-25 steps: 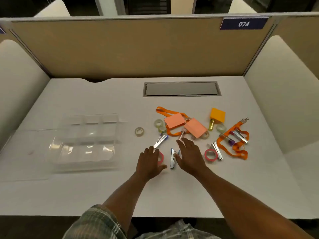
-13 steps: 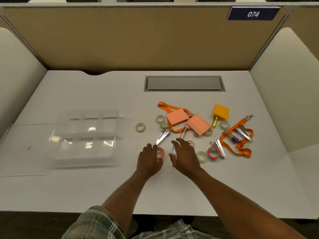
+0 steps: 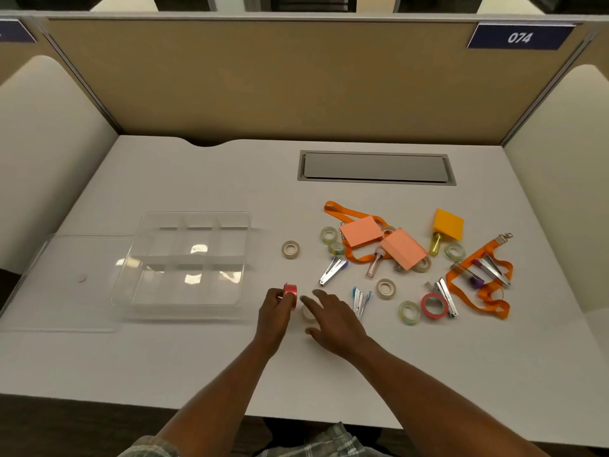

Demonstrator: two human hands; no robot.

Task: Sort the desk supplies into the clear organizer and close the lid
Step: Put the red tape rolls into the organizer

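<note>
The clear organizer [image 3: 192, 222] lies open at the left of the desk, its lid [image 3: 59, 285] flat to its left. My left hand [image 3: 275, 313] pinches a red tape roll [image 3: 290, 290], lifted on edge just right of the organizer. My right hand [image 3: 334, 319] hovers open beside it, over a pale tape roll [image 3: 307, 315] that is partly hidden. To the right lie a stapler remover [image 3: 361, 300], more tape rolls [image 3: 386, 288], another red roll [image 3: 435, 305], sticky note pads [image 3: 361, 231], orange lanyards [image 3: 484, 291] and metal clips [image 3: 332, 271].
A grey cable hatch [image 3: 375, 168] is set into the desk at the back. Tan partition walls [image 3: 263, 80] close off the back and sides. A lone beige tape roll [image 3: 290, 249] sits between the organizer and the pile.
My left hand has picked the red tape roll up off the desk and drawn it toward the organizer. My right hand has left the stapler remover and moved left and nearer.
</note>
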